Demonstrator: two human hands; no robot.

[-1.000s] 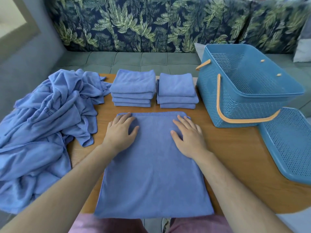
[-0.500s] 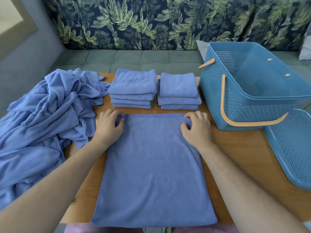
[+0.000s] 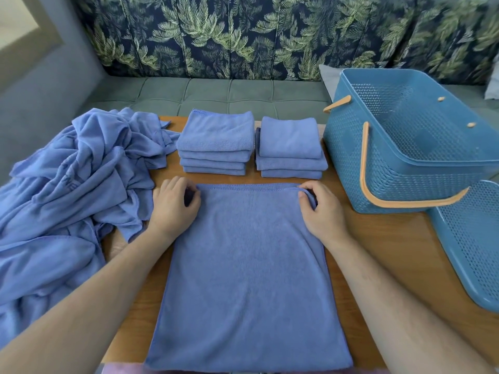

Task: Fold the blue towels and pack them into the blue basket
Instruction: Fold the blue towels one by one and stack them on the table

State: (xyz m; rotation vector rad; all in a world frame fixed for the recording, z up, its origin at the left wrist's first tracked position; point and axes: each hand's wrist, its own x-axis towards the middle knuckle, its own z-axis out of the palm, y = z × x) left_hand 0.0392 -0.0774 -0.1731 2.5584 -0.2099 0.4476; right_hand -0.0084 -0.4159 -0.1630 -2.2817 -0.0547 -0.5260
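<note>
Left hand: your left hand (image 3: 172, 206) rests on the far left corner of the flat towel (image 3: 248, 279), its fingers (image 3: 193, 197) curled inward and pinching the edge there.
Right hand: your right hand (image 3: 322, 209) is on the far right corner, its fingers (image 3: 306, 194) curled and pinching that corner, which is lifted into a small ridge.
Flat towel: it lies spread on the tabletop (image 3: 378, 252) straight in front of you, with its far edge just short of the folded stacks.
Folded stacks: the left stack (image 3: 216, 136) and the right stack (image 3: 290, 141) stand side by side beyond the flat towel, each several towels high.
Unfolded pile: the crumpled heap (image 3: 67, 198) of blue towels covers the tabletop's left side, just beside your left hand.
Basket: the blue basket (image 3: 345, 157) stands upright at the far right, near the right stack, with its orange handle folded down along the near wall.
Lid: a perforated blue lid (image 3: 472, 238) lies just beside the basket's near right corner.
</note>
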